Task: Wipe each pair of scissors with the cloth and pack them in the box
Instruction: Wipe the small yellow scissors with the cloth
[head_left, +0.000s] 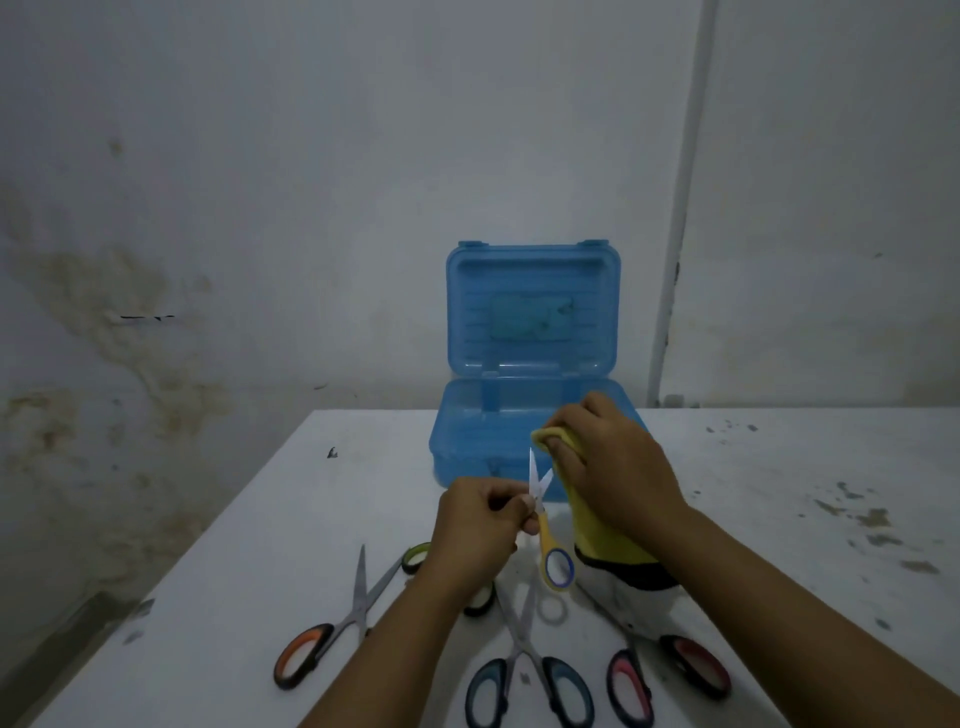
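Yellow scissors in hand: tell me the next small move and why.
Probably draw the cloth, which the right hand grips, down over the open blades of the yellow scissors held by the left hand. The blades show bare beside the cloth, and the blue box stands open.

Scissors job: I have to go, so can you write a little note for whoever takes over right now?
Left hand pinches the small yellow scissors, blades open and pointing up.
Right hand holds the yellow cloth bunched by the blade tips.
Blue box stands open behind the hands; its inside is partly hidden, and no scissors show in it.
Waiting on the table: orange-handled scissors, blue-handled scissors, pink-handled scissors, and green-handled scissors partly under the left arm.
Left to do: finish wiping, pack, repeat.
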